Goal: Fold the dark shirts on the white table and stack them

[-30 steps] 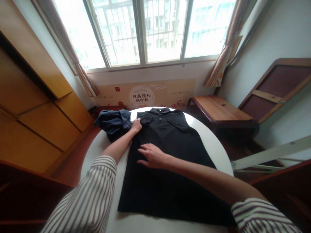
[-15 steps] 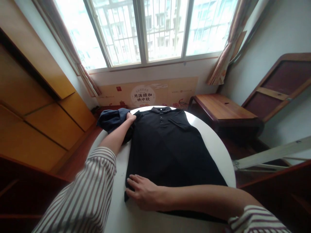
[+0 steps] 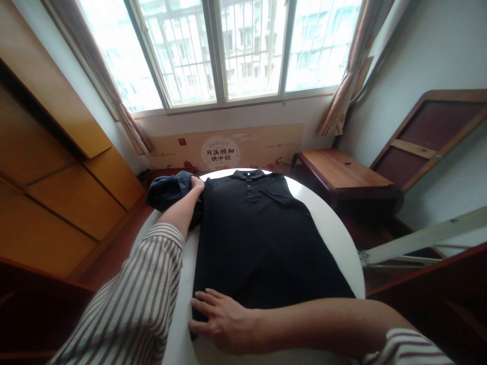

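Note:
A black polo shirt lies front up and spread over the round white table, collar at the far side. At its left shoulder, my left hand is closed on the edge of the shirt, with the fingertips partly hidden. Against that hand, on the left, a bunched dark blue garment rests at the table's edge. My right hand lies flat with fingers apart on the shirt's near left corner. My right forearm crosses over the near hem and hides part of it.
Beyond the table stand a printed banner board and a barred window. A low wooden table is to the right, with a leaning framed panel behind it. Yellow-brown cabinets line the left.
My right hand has shifted slightly toward me and its fingers are spread wider at the shirt's corner. My left hand stays at the shoulder. The view has drifted a little.

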A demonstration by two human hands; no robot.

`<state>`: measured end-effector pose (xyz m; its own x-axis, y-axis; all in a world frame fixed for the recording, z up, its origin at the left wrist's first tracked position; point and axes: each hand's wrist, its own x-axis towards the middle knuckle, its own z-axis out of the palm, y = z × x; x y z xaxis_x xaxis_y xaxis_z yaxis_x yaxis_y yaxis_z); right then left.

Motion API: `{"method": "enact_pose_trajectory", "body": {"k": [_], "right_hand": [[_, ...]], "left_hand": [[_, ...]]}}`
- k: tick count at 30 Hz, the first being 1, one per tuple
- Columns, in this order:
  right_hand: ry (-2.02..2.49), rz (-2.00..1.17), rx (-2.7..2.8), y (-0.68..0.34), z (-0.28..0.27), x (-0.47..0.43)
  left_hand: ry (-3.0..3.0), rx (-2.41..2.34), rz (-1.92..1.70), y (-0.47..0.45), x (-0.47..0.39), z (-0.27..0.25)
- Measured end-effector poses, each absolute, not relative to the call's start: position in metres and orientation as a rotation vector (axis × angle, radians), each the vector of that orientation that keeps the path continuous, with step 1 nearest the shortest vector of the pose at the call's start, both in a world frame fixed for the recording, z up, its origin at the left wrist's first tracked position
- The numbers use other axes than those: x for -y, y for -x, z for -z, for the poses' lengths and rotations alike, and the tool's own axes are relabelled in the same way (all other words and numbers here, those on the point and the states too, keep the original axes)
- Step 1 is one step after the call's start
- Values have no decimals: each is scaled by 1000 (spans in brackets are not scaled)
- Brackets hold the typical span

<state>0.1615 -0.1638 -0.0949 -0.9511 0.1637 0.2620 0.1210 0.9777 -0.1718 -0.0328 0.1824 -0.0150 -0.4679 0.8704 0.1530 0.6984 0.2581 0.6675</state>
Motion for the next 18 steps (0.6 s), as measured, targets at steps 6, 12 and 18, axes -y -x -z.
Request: {"method": "enact_pose_trajectory", "body": {"k": [6,12,18], "right_hand": [[203,-232,2838,-158,98,164],[225,-237,2821,-159,97,165],[216,-204,2796,-158,101,165]], "left_hand": [[-1801,-2134,-938,9,-176,23],[-1896,-1989,-736,-10,-179,48],[-1681,-2170,-831,3,-200,53]]}}
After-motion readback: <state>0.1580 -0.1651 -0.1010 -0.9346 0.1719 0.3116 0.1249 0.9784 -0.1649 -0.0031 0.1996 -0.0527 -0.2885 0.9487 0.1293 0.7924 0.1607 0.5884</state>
